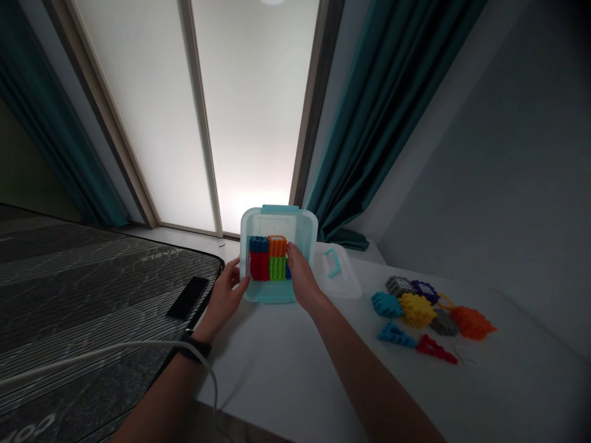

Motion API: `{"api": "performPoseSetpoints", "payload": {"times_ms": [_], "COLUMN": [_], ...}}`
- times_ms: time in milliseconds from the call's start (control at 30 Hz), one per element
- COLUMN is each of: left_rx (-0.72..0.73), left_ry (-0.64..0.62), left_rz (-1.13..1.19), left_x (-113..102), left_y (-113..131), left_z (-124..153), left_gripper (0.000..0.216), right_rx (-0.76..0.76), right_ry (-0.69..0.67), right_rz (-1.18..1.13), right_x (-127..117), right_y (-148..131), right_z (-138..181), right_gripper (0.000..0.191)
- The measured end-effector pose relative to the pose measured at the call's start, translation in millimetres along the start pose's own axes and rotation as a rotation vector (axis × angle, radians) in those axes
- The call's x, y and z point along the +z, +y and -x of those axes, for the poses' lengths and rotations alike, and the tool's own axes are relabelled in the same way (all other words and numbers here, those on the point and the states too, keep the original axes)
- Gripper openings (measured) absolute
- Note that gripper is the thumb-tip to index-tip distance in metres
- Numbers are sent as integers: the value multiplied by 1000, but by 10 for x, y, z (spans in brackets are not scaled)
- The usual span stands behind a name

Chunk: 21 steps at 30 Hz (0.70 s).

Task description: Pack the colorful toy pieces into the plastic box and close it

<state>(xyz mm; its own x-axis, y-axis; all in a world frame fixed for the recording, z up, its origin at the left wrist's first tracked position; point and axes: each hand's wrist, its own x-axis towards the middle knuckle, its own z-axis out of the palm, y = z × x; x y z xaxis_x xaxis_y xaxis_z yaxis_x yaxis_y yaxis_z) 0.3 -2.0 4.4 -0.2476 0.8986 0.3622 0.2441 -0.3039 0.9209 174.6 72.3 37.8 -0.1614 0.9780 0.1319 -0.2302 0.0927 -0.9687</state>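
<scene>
A clear plastic storage box [302, 289] with a light turquoise edge stands tilted on the white table, its open side facing me. My left hand [229, 288] grips its left wall, thumb at the front rim. Inside, toy building pieces are stacked in neat blocks: dark blue [259, 244] over red [259, 266], and orange [277, 246] over green [277, 268]. My right hand [302, 280] reaches into the box's right side, fingers stretched along the stacks. A dark blue piece [289, 272] shows beside it, mostly hidden by the hand.
A clear lid [348, 280] with a turquoise handle lies right of the box. Farther right are loose toy pieces in yellow [417, 309], orange [473, 323], blue [396, 334] and red [435, 349]. A black phone [187, 298] lies at left; a white cable [138, 343] crosses my left wrist.
</scene>
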Motion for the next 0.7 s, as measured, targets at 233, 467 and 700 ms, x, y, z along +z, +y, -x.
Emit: {"api": "performPoseSetpoints", "payload": {"times_ms": [233, 467, 700], "left_rx": [-11, -18, 13], "left_ry": [-6, 1, 1], "left_rz": [-46, -101, -130], "left_x": [-5, -30, -22], "left_y": [9, 50, 68], "left_z": [1, 19, 29], "left_gripper": [45, 38, 41], "right_rx": [77, 144, 167], "right_ry": [40, -1, -8], "right_rz": [-89, -164, -182], "right_x": [-25, -75, -131], "right_y": [-61, -127, -57], "right_z": [279, 516, 609], "right_gripper": [63, 56, 62]}}
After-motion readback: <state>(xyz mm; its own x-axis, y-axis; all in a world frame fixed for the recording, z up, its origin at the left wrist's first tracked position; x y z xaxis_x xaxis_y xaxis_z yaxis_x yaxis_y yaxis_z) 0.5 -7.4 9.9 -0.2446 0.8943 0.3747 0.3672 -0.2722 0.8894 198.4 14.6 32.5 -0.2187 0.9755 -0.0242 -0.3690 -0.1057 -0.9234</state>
